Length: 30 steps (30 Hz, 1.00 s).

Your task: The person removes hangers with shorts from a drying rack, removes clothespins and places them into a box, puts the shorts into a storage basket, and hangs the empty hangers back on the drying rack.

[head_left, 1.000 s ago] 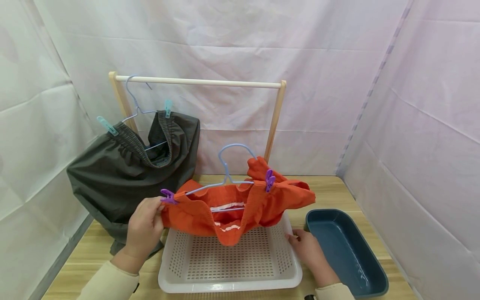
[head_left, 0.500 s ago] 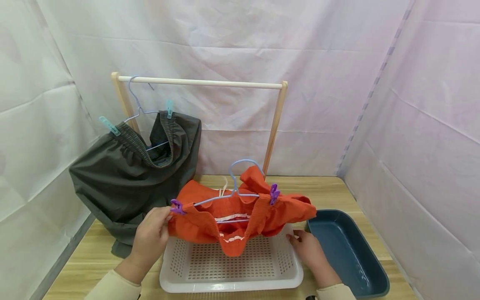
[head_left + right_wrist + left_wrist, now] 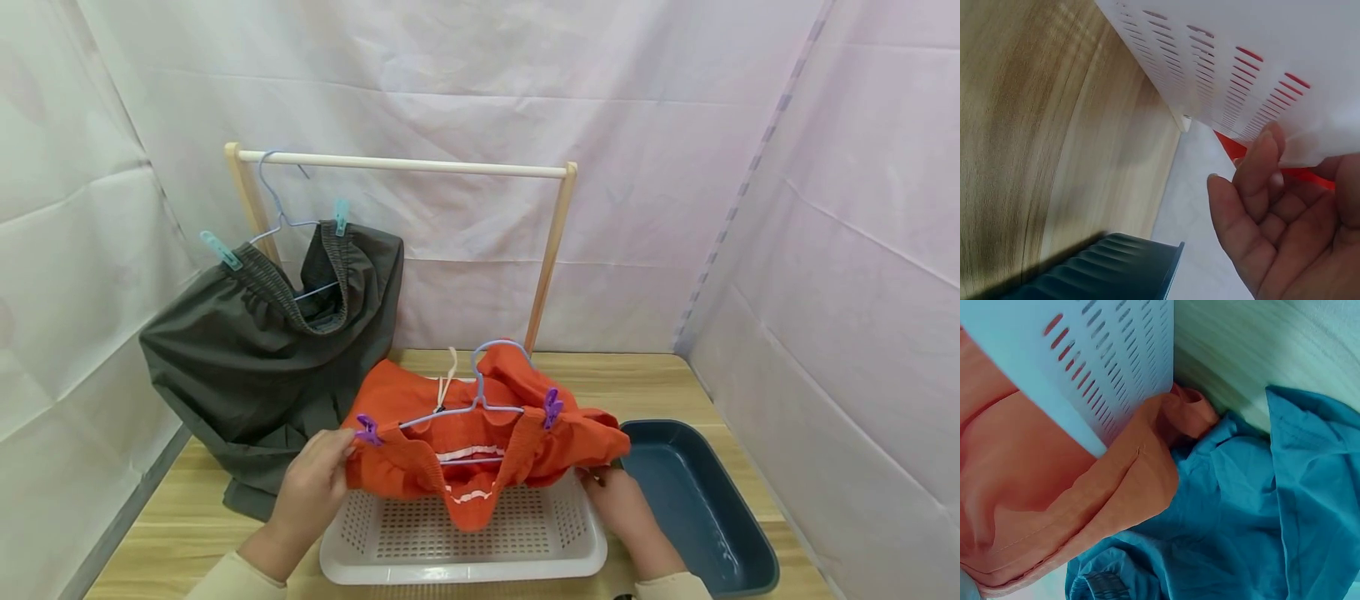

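A pair of orange pants (image 3: 420,462) with a pale drawstring hangs from a light blue hanger (image 3: 480,400), fixed by a purple clothespin (image 3: 368,430) on the left and another purple clothespin (image 3: 552,408) on the right. My left hand (image 3: 311,492) pinches the pants beside the left clothespin. The pants lie over a white perforated basket (image 3: 457,573), covering its far part. My right hand (image 3: 622,508) grips the basket's right rim, fingers curled under it in the right wrist view. In the left wrist view, orange cloth (image 3: 1135,481) drapes over the basket's wall (image 3: 1104,362).
Dark grey pants (image 3: 262,358) hang by light blue clothespins and a hanger from a wooden rack (image 3: 405,164) at the back left. A dark blue tray (image 3: 697,500) stands right of my right hand. White cloth walls surround the wooden table (image 3: 150,542).
My left hand has moved down and to the right, lowering the hanger and orange pants over the basket. The drawstring has come into view. My right hand stays at the basket's rim.
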Available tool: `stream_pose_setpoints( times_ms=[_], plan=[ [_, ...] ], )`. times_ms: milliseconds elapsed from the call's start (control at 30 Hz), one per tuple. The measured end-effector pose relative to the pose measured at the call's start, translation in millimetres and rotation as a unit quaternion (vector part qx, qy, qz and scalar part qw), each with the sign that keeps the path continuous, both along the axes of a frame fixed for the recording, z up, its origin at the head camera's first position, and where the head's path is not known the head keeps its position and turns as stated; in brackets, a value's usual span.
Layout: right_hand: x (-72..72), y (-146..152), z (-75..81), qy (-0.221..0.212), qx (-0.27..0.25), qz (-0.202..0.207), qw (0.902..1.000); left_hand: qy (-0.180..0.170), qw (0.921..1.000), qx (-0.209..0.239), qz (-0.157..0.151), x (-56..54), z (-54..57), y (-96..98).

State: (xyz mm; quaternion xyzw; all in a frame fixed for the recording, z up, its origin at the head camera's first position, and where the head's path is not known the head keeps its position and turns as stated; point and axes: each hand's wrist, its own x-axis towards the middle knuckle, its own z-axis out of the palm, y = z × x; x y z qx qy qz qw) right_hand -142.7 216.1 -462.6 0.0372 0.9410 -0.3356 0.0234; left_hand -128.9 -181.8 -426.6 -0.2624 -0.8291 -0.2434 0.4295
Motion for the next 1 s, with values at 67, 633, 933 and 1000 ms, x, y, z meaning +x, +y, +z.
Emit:
stream_pose_setpoints(
  times_ms=[67,633,933,1000],
  plan=[
    [0.5,0.8,-0.2,-0.010,0.000,-0.005,0.9999,-0.008,1.0000,0.002,0.003,1.1,-1.1,0.3],
    [15.0,16.6,11.6,-0.036,0.015,-0.020,0.9991,-0.039,0.9991,-0.004,0.014,1.7,-9.7,-0.6],
    [20.5,24.9,22.6,-0.059,0.035,-0.044,0.9967,-0.078,0.9959,-0.017,0.041,1.7,-10.2,0.3],
    [22.9,25.6,26.5,-0.053,0.041,-0.048,0.9966,-0.091,0.9947,-0.020,0.044,2.2,-10.0,0.4]
  ],
)
